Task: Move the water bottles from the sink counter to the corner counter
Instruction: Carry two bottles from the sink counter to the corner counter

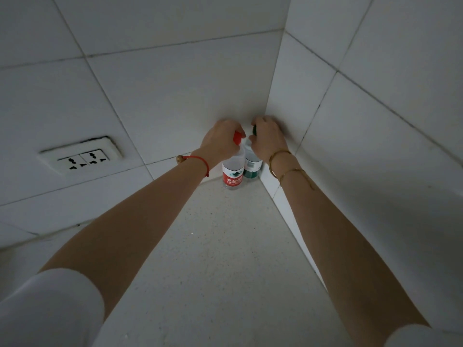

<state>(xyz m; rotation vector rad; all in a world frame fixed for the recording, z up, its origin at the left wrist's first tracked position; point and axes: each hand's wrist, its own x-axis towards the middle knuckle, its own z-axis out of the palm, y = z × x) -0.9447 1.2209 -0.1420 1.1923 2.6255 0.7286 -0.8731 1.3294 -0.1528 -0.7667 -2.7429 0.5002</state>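
Both bottles are standing upright on the counter (225,246), tucked right into the corner where the two tiled walls meet. Red-label bottle (233,175) is on the left, green-label bottle (251,166) just beside it on the right, basically touching and nearly against the wall. Left hand (220,139) has its fingers closed round the red cap, right hand (269,139) is wrapped over the green cap, so each grip is straight down the long axis from above. Looks like placement is abt done imo; next move is prob just letting go and lifting up + back toward the body. Plenty of open counter that way, no room behind or to the right. Wall socket (80,156) is well off left.
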